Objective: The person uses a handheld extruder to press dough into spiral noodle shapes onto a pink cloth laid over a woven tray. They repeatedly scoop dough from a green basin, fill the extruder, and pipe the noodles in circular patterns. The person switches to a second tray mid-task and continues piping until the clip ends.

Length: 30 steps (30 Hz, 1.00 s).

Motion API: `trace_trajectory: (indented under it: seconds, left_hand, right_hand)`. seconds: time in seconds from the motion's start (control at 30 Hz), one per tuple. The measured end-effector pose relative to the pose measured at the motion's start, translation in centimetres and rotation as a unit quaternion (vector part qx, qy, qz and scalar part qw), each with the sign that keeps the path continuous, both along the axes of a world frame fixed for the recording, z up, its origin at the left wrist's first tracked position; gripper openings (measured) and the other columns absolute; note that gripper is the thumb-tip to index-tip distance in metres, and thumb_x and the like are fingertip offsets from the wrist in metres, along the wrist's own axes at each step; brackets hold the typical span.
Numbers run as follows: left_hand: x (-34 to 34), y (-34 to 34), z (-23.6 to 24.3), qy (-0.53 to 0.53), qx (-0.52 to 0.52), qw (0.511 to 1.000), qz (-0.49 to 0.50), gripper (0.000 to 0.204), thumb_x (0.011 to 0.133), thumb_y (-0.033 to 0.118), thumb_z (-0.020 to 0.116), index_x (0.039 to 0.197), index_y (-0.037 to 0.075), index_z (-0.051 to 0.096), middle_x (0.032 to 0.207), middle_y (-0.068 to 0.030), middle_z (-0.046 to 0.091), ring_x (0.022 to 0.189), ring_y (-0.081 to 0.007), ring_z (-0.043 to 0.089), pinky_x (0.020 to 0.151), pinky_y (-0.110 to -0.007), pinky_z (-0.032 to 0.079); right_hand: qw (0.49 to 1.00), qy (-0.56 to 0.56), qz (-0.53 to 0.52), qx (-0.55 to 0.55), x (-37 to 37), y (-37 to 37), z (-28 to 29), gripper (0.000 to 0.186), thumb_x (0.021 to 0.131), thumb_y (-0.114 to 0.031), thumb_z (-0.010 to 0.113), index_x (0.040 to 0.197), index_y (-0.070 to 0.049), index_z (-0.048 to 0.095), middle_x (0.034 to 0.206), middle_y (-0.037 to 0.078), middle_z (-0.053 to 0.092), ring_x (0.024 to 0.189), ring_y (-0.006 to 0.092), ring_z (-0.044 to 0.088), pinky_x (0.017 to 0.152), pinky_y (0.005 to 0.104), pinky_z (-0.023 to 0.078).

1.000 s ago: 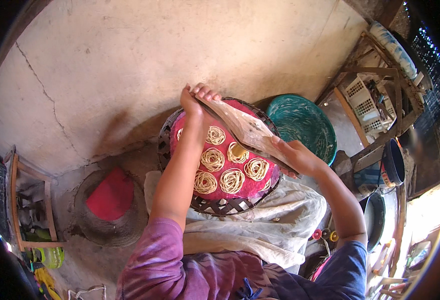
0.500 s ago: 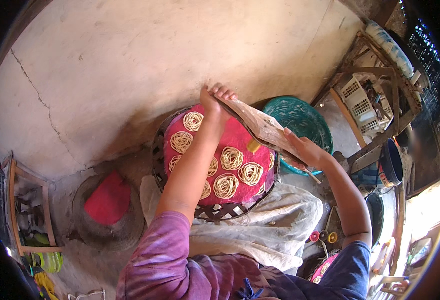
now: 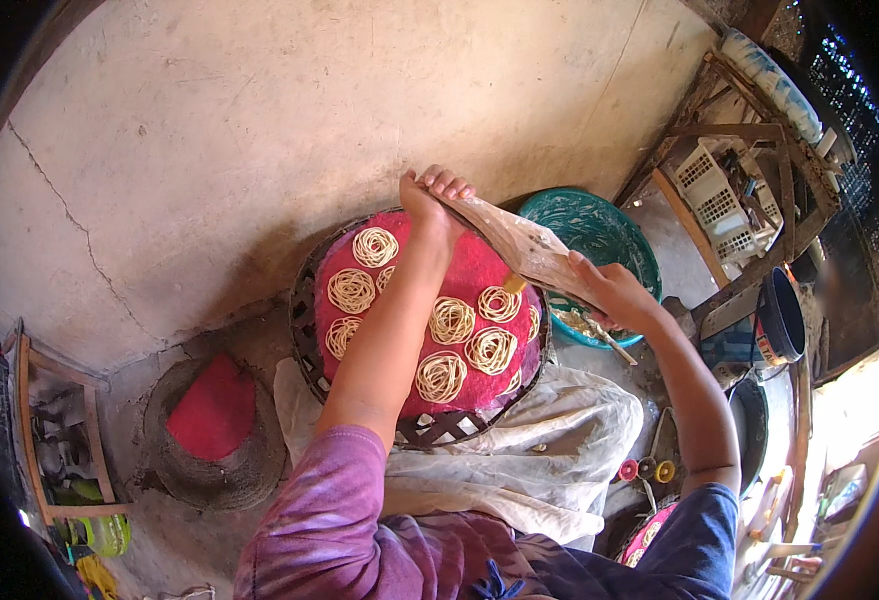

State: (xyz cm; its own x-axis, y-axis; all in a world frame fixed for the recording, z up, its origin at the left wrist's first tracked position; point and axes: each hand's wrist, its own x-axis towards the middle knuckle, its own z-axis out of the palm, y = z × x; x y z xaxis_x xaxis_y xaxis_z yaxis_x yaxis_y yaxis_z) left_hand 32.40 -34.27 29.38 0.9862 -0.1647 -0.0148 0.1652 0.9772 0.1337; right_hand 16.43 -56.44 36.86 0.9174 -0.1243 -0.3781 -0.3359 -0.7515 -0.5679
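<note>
My left hand (image 3: pixel 434 198) wraps round the far left end of a long wooden hand press (image 3: pixel 525 240). The other end is gripped by my right hand (image 3: pixel 615 294), fingers closed about the wood. A short yellow nozzle (image 3: pixel 514 284) pokes out below the press, just above a coil of pale dough strands (image 3: pixel 500 304). Several more dough coils, one of them a near coil (image 3: pixel 442 377), lie on a red cloth (image 3: pixel 457 262) over a round woven tray (image 3: pixel 450 428). My left forearm hides part of the tray.
A teal basin (image 3: pixel 648 255) with pale residue and a floury stick (image 3: pixel 605 332) stands behind my right hand. White cloth (image 3: pixel 560 420) covers my lap. Red cloth (image 3: pixel 215 408) lies on a round grey base at left. A blue bucket (image 3: pixel 782 315) stands right; a wall (image 3: pixel 310 120) rises ahead.
A dough coil has appeared under the yellow nozzle, where bare red cloth showed before. The press looks squeezed thinner at my right hand. The tray sits slightly further left in view.
</note>
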Motion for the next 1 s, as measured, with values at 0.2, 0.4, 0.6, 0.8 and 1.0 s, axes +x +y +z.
trace_trajectory:
  seconds: [0.2,0.4,0.6,0.8,1.0]
  left_hand:
    - [0.5,2.2,-0.1,-0.006,0.036,0.999,-0.015,0.037,0.088,0.038,0.029,0.055,0.021,0.032,0.046,0.0057,0.027,0.042,-0.0118,0.028,0.048,-0.030,0.029]
    - [0.2,-0.8,-2.7,0.043,0.007,0.999,-0.031,0.038,0.087,0.041,0.030,0.055,0.021,0.029,0.047,0.0052,0.024,0.042,-0.0117,0.024,0.047,-0.031,0.026]
    - [2.2,-1.8,-3.9,-0.023,-0.015,0.998,-0.050,0.038,0.087,0.040,0.032,0.054,0.021,0.031,0.045,0.0060,0.025,0.039,-0.0112,0.026,0.045,-0.030,0.027]
    - [2.7,-0.7,-5.1,-0.172,-0.192,0.957,-0.137,0.032,0.085,0.027,0.037,0.054,0.020,0.042,0.045,0.0079,0.038,0.040,-0.0104,0.038,0.048,-0.029,0.038]
    - [2.9,0.0,-5.9,-0.161,-0.216,0.958,-0.100,0.033,0.085,0.024,0.038,0.053,0.020,0.042,0.044,0.0077,0.039,0.038,-0.0093,0.038,0.045,-0.027,0.039]
  right_hand:
    - [0.998,0.015,-0.005,0.054,-0.7,1.0,-2.1,0.082,0.090,-0.071,0.040,0.064,0.003,0.063,0.051,0.007,0.052,0.047,0.0156,0.054,0.048,0.0320,0.044]
    - [0.999,-0.032,-0.005,-0.034,-1.8,-0.4,-1.6,0.080,0.090,-0.070,0.041,0.064,0.002,0.065,0.053,0.010,0.056,0.054,0.0166,0.058,0.053,0.0327,0.045]
    - [0.999,-0.028,0.026,0.030,-1.6,-2.1,-3.0,0.086,0.088,-0.077,0.033,0.090,0.001,0.070,0.067,0.014,0.065,0.062,0.0167,0.062,0.059,0.0298,0.049]
    - [0.839,0.109,0.029,0.533,-0.2,-2.6,-5.6,0.097,0.085,-0.083,0.016,0.121,-0.003,0.058,0.083,0.016,0.068,0.056,0.0222,0.064,0.053,0.0322,0.053]
    - [0.677,0.151,0.018,0.720,2.0,-1.4,-11.9,0.077,0.089,-0.076,0.030,0.122,-0.011,0.059,0.077,0.016,0.067,0.045,0.0233,0.060,0.040,0.0321,0.046]
